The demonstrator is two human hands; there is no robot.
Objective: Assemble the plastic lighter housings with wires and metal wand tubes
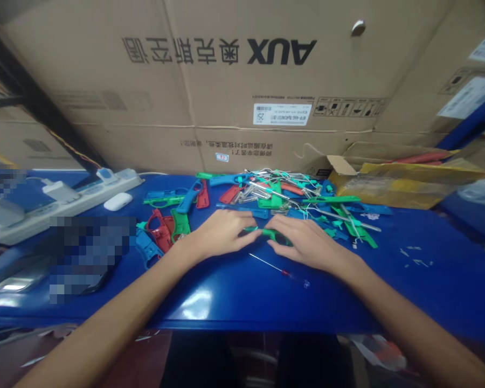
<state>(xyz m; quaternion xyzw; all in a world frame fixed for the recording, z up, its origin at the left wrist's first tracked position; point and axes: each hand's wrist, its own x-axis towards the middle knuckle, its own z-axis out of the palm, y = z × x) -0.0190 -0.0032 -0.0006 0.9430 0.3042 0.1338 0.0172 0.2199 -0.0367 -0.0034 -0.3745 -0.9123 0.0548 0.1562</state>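
Over the middle of the blue table, my left hand (226, 233) and my right hand (305, 240) meet at a green plastic lighter handle shell (271, 235). Both are closed on it, fingers and thumbs at its two ends. My fingers cover most of the shell. Just below them lies a thin screwdriver (285, 272) with a clear handle and a red collar, its shaft pointing up left. Behind my hands spreads a pile of metal lighter tubes (275, 191) with wires and green parts. Red, green and blue handle shells (161, 229) lie left of my left hand.
A white power strip (76, 202) and a white earbud case (118, 201) are on the left, near a dark, partly blurred object (92, 258). A yellow-taped carton (392, 186) stands back right. Small pale bits (416, 257) lie right. A large cardboard box (210, 108) forms the back.
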